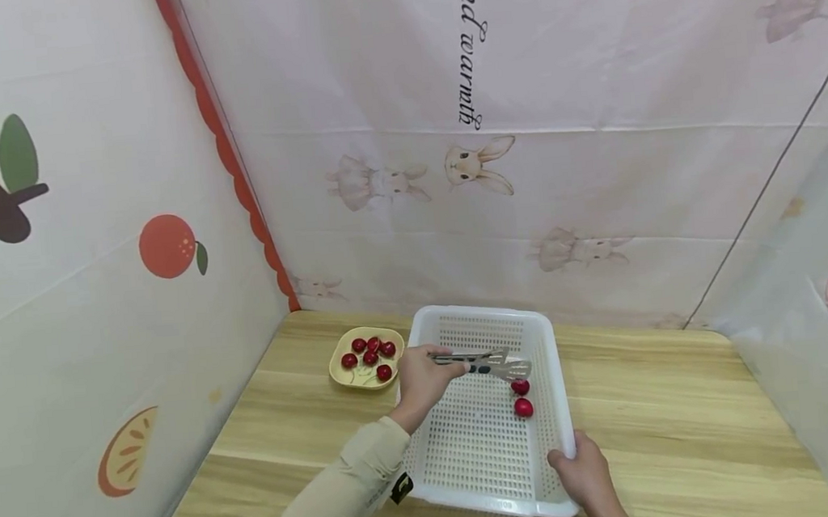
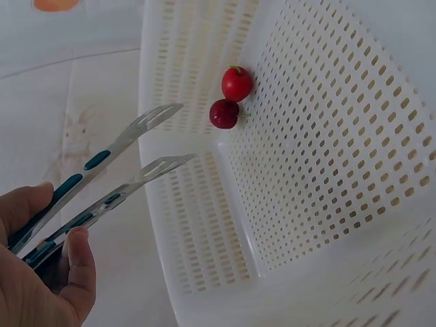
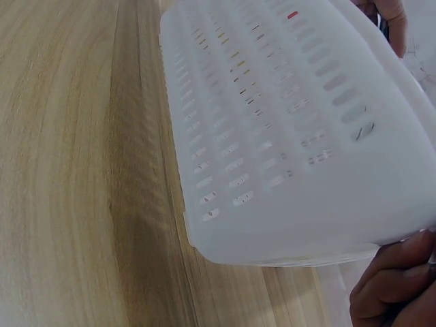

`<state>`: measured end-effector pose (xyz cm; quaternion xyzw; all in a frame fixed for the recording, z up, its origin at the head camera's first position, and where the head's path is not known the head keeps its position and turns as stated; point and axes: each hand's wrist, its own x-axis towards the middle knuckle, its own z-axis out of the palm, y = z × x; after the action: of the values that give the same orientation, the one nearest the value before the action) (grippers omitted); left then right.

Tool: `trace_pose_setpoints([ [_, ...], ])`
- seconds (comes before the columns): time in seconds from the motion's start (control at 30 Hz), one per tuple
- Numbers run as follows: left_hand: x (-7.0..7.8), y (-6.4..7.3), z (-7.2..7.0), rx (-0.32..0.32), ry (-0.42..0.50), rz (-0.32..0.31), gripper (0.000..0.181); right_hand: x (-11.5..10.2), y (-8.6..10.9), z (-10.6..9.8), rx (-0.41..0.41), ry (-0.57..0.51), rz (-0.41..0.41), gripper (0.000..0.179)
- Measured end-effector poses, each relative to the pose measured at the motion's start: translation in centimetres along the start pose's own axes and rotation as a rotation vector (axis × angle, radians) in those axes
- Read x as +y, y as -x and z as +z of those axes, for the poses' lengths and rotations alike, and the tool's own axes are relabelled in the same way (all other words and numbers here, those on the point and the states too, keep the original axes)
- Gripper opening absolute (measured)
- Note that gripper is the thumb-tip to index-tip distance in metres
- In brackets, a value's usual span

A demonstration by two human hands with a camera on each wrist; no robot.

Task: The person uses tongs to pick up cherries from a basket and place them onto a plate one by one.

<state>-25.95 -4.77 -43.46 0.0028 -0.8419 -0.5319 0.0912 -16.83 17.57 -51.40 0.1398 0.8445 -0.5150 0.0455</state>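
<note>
My left hand [image 1: 423, 378] holds a pair of tongs [image 1: 491, 364] over the white perforated basket [image 1: 469, 497]. In the left wrist view the tong tips stand apart with nothing between them. Two red cherries [image 2: 231, 95] lie together in the basket, against its right side in the head view. My right hand [image 1: 584, 472] grips the basket's right rim near the front corner, thumb on the inner side. Left of the basket, a small yellow dish [image 1: 365, 380] holds several more cherries [image 1: 371, 358].
Everything stands on a light wooden table [image 1: 675, 416]. Printed cloth walls [image 1: 597, 179] close in the back and both sides. The yellow dish sits close to the basket's far left corner.
</note>
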Motion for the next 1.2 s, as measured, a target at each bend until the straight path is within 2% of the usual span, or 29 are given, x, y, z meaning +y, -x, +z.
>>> trace_pose_setpoints([
  [0.13,-0.2,-0.1,0.6,-0.030,-0.028,-0.006,0.028,0.2,-0.1,0.0,-0.008,-0.007,0.010,0.048],
  [0.33,-0.8,-0.4,1.5,-0.021,-0.070,-0.011,0.026,0.3,-0.2,0.2,-0.015,-0.009,0.027,0.047],
  [0.57,-1.0,-0.6,2.7,-0.034,-0.106,0.001,0.027,0.4,-0.1,0.2,-0.001,-0.007,0.006,0.047],
  [0.77,-0.7,-0.6,3.4,-0.036,-0.173,0.046,0.028,0.3,-0.2,0.2,-0.001,-0.008,0.005,0.048],
  [0.93,-0.6,-0.5,3.7,-0.037,-0.212,0.051,0.031,0.3,-0.1,0.3,0.000,-0.005,0.010,0.047],
  [1.1,-0.4,-0.5,3.7,-0.047,-0.289,0.074,0.041,0.3,0.0,0.3,-0.005,0.002,0.025,0.048],
  [1.2,-0.4,-0.7,3.7,-0.055,-0.336,0.105,0.036,0.3,-0.1,0.2,-0.006,-0.001,0.026,0.048],
])
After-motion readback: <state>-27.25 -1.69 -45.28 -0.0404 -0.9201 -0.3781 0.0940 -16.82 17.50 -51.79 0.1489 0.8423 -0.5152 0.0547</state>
